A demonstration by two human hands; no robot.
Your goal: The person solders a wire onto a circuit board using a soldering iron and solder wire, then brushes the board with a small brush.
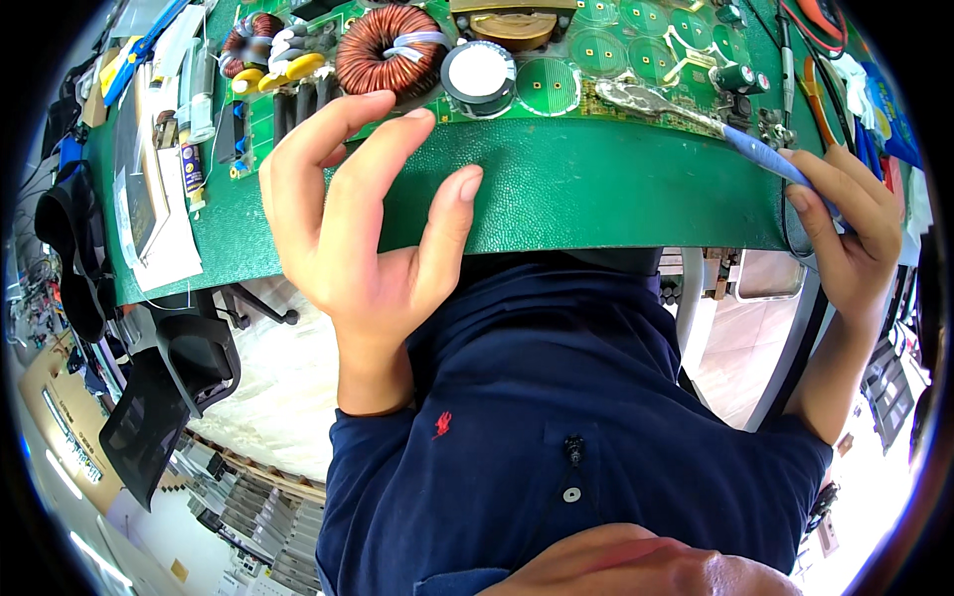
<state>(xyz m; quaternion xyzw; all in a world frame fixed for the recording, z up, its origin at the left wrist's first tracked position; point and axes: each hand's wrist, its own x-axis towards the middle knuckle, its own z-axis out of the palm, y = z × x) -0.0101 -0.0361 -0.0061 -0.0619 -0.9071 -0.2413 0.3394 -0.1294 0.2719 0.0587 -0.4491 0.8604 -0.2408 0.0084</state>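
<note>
My right hand (845, 223) is closed round the blue handle of a toothbrush-like brush (760, 151). Its long, pale, grimy head lies over the near edge of a green circuit board (686, 72); I cannot tell whether it touches. My left hand (363, 214) is open, palm toward me, fingers apart, holding nothing. Its fingertips hover by the board's near edge, just below a copper-wound ring coil (392, 58). Right of the coil stands a round capacitor (478, 77) with a white top. Several bare round capacitor outlines mark the board beside it.
The board lies on a green mat (596, 199) along the bench edge. On the left are a paper sheet (171, 233), a small tube (192, 171) and a blue-handled tool (149, 50). Cables (820, 30) crowd the far right. A black chair (174, 382) stands at lower left.
</note>
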